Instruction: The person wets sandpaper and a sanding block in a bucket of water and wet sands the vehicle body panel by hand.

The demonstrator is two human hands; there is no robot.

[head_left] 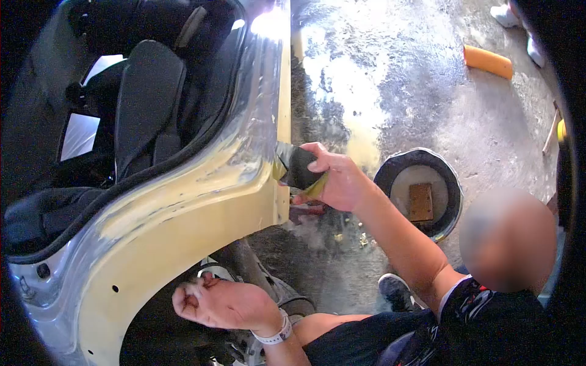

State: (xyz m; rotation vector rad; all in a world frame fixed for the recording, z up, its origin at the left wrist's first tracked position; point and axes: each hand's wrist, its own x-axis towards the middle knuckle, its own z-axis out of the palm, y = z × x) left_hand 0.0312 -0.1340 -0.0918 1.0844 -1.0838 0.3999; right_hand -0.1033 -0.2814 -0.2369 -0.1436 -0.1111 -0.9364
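My right hand point(339, 177) grips a dark sanding block point(299, 166) with sandpaper folded around it, the thumb on the upper side. The block presses against the edge of a car body panel point(183, 213), which has pale yellow filler or primer over bare, scuffed metal. Lower down, my left hand point(223, 302) hovers in front of the wheel-arch opening, palm showing, fingers curled and smudged, with nothing visible in them. A white watch or band point(278, 329) circles the left wrist.
A black bucket point(448, 226) with cloudy liquid stands on the wet concrete floor point(390, 110), a brown block point(421, 201) inside it. An orange cylinder point(488, 62) lies farther off. Beyond the door opening are dark car seats point(149, 104). Suspension parts show under the arch.
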